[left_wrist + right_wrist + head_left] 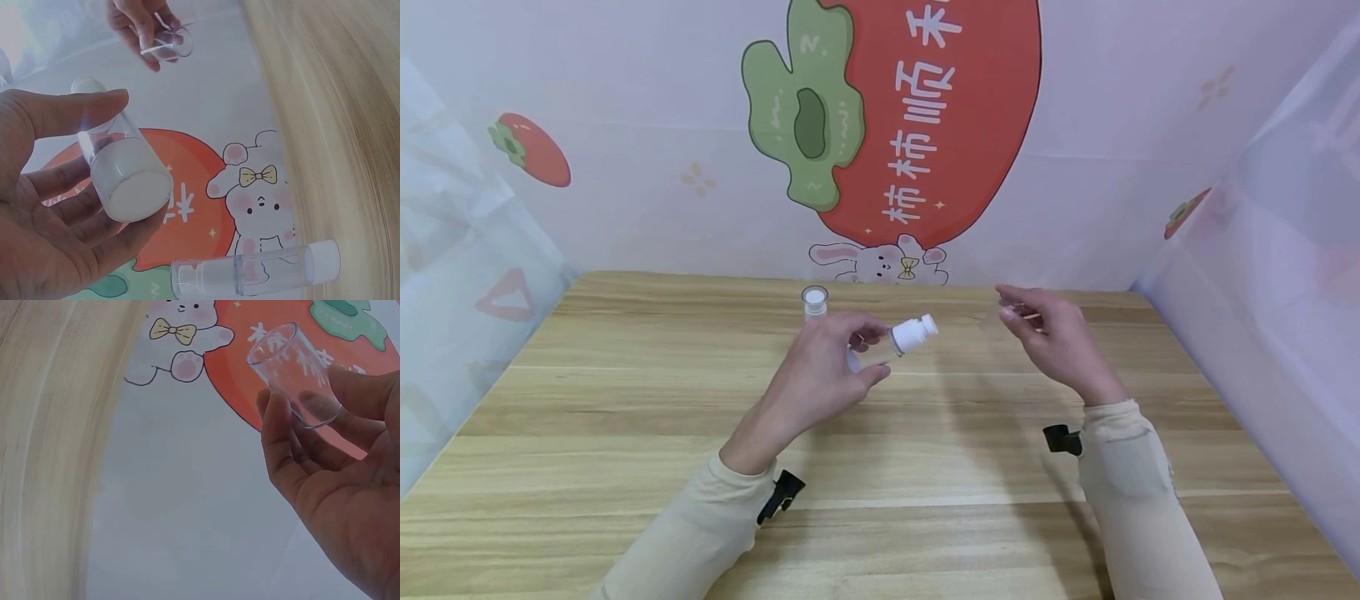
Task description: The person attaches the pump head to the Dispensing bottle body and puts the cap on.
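My left hand (823, 371) grips a clear bottle (128, 169) by its body, above the table. The bottle tilts to the right, and its white pump top (913, 333) is uncovered. In the left wrist view its white base faces the camera. To the right, my right hand (1052, 337) pinches a clear cap (300, 375) between thumb and fingers, apart from the bottle. The cap is hollow and see-through, hard to make out in the head view. A second clear bottle (250, 275) with its cap on stands upright on the table behind my left hand, which partly hides it in the head view.
The wooden table (910, 517) runs back to a white printed cloth (655, 217) with a persimmon and a rabbit. More cloth (1285, 208) hangs along both sides. A black wrist mount (1063, 440) sits on each sleeve.
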`<state>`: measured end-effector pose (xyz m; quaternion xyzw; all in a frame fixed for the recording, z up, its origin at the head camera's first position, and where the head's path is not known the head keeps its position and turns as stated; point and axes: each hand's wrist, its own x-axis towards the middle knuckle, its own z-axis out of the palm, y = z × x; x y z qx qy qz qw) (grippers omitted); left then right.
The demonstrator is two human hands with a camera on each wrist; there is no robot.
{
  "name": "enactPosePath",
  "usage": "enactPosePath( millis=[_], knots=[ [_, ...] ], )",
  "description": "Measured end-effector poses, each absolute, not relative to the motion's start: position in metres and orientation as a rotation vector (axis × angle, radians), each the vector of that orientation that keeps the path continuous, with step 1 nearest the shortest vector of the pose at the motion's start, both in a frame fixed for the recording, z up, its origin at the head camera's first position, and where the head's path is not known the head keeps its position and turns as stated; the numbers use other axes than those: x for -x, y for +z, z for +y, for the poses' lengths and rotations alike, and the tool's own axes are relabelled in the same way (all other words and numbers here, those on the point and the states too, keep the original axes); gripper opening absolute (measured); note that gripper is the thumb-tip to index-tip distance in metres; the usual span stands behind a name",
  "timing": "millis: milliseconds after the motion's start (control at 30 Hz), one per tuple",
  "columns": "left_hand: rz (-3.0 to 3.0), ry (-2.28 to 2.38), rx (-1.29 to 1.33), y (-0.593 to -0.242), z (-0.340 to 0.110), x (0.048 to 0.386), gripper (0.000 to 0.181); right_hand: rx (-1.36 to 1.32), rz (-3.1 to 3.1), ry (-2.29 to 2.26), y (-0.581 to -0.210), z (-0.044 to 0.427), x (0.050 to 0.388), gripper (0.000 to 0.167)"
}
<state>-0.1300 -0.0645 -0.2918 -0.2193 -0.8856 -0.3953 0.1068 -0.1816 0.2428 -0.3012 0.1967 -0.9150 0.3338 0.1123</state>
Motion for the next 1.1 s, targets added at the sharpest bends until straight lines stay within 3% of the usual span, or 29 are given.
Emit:
enactPosePath(
  millis=[1100],
  knots=[
    [-2.630,-1.098,0.629,-0.294,-0.067,0.133,0.037,-0.819,-2.542,1.767,-0.286,0.232,0.166,0.035]
  ],
)
